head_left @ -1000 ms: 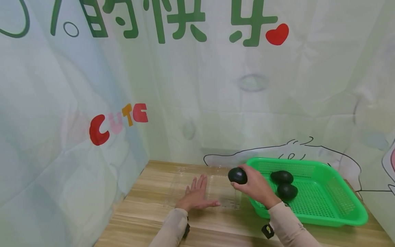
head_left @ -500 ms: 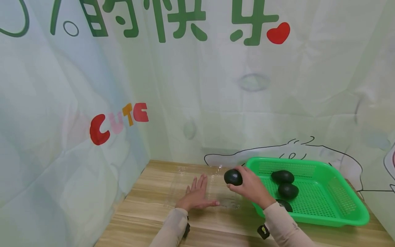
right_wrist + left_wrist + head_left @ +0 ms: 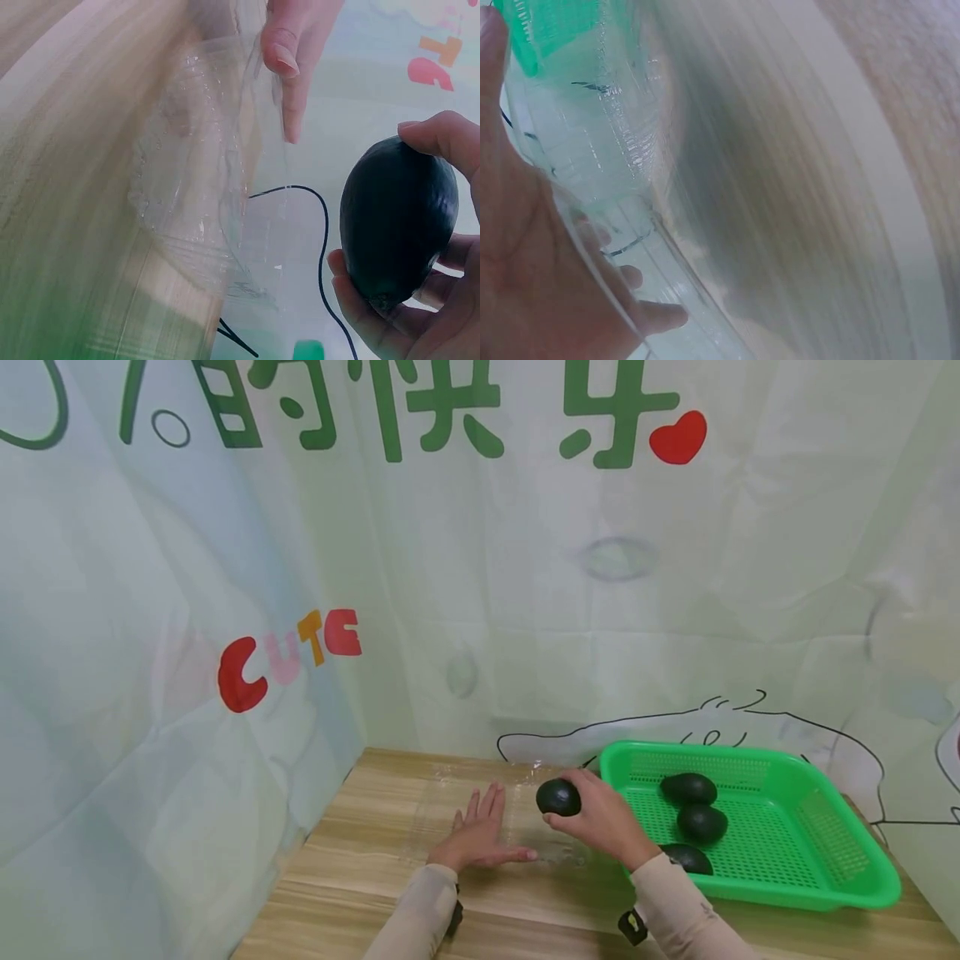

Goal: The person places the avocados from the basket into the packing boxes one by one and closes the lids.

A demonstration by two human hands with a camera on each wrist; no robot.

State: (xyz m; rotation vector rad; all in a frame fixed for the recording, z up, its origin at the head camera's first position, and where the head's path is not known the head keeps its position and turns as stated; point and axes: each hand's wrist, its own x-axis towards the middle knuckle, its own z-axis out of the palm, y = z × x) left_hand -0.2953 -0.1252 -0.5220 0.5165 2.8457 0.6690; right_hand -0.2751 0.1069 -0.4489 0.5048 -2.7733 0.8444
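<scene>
Holds 1 dark, glossy, oval avocado (image 3: pixel 558 797) in right hand (image 3: pixel 606 820) over clear plastic container (image 3: pixel 196 191), rests spread left hand (image 3: pixel 478 842) there, apparently leaving 3 more avocados (image 3: pixel 702 824) in green perforated plastic basket (image 3: pixel 780 852).

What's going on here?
A person's right hand is gripping a dark avocado, held above the right part of a clear plastic container. The left hand is spread flat over the container, which sits on the wooden table. Three more avocados show in the green basket to the right, the nearest partly hidden by the right sleeve. The held one isn't set down yet.
</scene>
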